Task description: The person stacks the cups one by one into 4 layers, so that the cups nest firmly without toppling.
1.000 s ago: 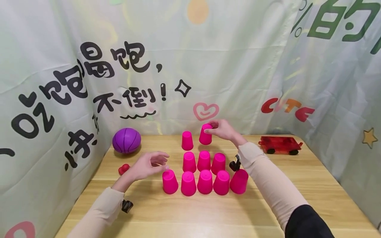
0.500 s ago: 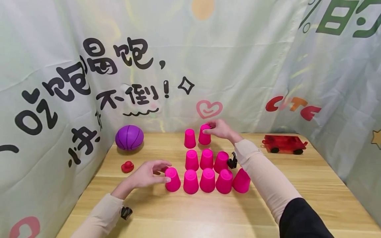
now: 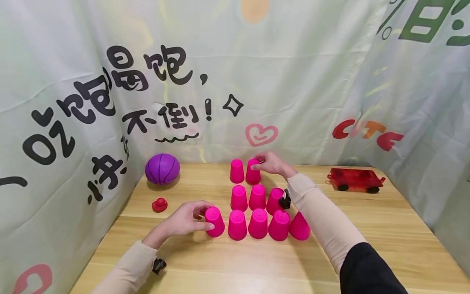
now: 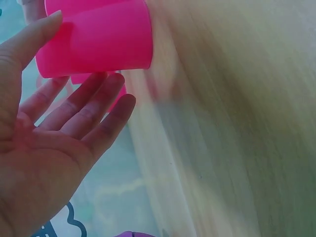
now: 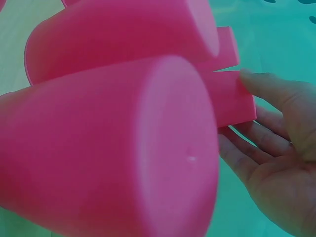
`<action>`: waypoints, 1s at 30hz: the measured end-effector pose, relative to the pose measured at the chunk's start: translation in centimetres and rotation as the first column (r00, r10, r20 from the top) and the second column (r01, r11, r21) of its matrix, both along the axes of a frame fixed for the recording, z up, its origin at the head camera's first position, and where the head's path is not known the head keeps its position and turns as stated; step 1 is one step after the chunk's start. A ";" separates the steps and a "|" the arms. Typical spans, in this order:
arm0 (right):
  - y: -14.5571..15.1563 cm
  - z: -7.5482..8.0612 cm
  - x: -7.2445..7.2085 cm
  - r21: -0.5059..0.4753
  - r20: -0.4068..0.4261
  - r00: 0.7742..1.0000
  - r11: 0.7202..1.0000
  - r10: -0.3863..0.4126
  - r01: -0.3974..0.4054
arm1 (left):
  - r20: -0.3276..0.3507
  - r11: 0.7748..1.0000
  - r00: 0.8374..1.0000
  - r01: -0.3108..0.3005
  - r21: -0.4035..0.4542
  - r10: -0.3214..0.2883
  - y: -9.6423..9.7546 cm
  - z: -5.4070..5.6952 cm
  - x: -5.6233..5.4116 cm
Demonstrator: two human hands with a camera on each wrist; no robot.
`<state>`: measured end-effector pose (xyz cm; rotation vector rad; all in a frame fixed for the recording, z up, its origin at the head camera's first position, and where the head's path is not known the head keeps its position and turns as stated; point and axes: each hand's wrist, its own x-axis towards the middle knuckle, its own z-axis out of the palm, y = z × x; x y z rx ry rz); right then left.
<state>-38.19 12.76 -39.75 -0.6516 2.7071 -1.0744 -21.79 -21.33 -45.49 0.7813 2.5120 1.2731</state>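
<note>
Upside-down pink cups stand in three rows. My left hand [image 3: 185, 219] is at the leftmost front cup [image 3: 216, 217], thumb on its near side, fingers behind it. In the left wrist view that cup [image 4: 98, 42] lies between thumb and fingertips. At the back, my right hand [image 3: 273, 163] holds a cup [image 3: 253, 176] near its top by thumb and fingers, close beside another back cup [image 3: 236, 172]. The right wrist view shows the held cup [image 5: 232, 98] partly hidden by nearer cups [image 5: 98, 143].
Three cups form the middle row [image 3: 257, 198]. A purple ball [image 3: 162, 169] sits at the back left, with a small red toy [image 3: 159, 205] in front of it. A red toy cart [image 3: 356, 180] stands back right. Printed curtains [image 3: 293, 81] enclose the wooden table [image 3: 235, 265].
My right hand has lowered its cup to table level beside the other back cup. My left hand has come down from above the leftmost front cup to around its side.
</note>
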 end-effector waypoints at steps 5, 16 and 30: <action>-0.1 -0.3 -0.2 0.004 0.004 1.000 1.000 0.016 -0.016 | 0.007 1.000 1.000 -0.018 -0.002 0.018 0.0 0.0 0.1; 0.0 -0.9 -0.4 0.007 0.017 1.000 1.000 0.009 -0.009 | 0.021 1.000 1.000 -0.021 0.011 0.020 0.2 -0.1 0.2; 0.4 -0.7 -0.1 -0.011 0.046 0.999 1.000 -0.014 0.015 | 0.023 1.000 0.999 -0.027 -0.006 0.027 0.6 -0.3 0.5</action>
